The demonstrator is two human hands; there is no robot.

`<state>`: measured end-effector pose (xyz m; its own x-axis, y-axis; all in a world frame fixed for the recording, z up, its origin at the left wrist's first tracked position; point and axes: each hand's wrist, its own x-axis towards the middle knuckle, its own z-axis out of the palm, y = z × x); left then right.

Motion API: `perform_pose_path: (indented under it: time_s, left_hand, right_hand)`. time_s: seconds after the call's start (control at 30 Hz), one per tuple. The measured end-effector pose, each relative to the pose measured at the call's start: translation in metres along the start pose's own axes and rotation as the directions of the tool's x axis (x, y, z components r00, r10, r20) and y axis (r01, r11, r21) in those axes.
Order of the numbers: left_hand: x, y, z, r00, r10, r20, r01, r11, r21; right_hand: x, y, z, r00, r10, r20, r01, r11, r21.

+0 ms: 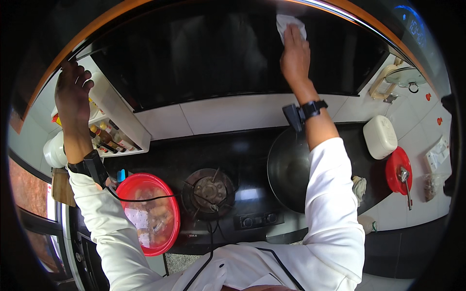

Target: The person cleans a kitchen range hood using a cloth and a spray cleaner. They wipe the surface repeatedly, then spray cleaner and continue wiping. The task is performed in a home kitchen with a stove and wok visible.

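My right hand (295, 54) holds a white cloth or tissue (291, 27) flat against the glossy black panel (218, 58), seemingly a range hood's front, near its upper edge. Raised at the far left, my left hand (74, 89) has its fingers loosely apart beside the hood's rim. Nothing shows in it, and whether it touches the rim is unclear. Below the panel lies a black gas hob with a bare burner (208, 192). A large dark wok (291, 167) sits on the hob's right side, partly behind my right forearm.
A red basin (177, 218) with pieces of food stands left of the burner. Bottles (109, 138) fill a white shelf behind my left arm. To the right are a cream container (380, 137), a red bowl (393, 178) with a metal ladle (404, 176), a crumpled cloth (359, 189) and a glass lid (404, 77).
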<state>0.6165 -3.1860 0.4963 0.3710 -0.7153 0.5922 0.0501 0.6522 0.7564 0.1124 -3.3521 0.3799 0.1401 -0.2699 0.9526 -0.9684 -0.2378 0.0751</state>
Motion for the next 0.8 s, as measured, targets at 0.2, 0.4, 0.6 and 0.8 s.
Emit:
perform_pose_path:
  time_s: [0.2, 0.4, 0.6, 0.8]
  left_hand:
    - [0.004, -0.004, -0.008, 1.000, -0.011, 0.028, 0.012, 1.000, -0.020]
    - [0.005, -0.005, -0.012, 0.999, -0.014, 0.036, 0.016, 0.998, -0.056]
    - [0.005, -0.008, -0.013, 0.997, 0.035, 0.073, -0.031, 0.998, -0.047]
    - [0.011, -0.009, -0.016, 0.995, 0.021, 0.098, -0.012, 0.996, -0.094]
  right_hand:
    - [0.029, -0.001, 0.009, 0.994, 0.041, -0.099, -0.041, 0.999, 0.001]
    - [0.045, -0.018, 0.013, 0.974, 0.205, -0.098, -0.199, 0.978, 0.068]
    - [0.054, -0.107, 0.037, 0.958, 0.248, -0.146, -0.200, 0.938, 0.282]
    - [0.036, -0.124, 0.038, 0.995, -0.023, -0.096, 0.043, 0.975, 0.219]
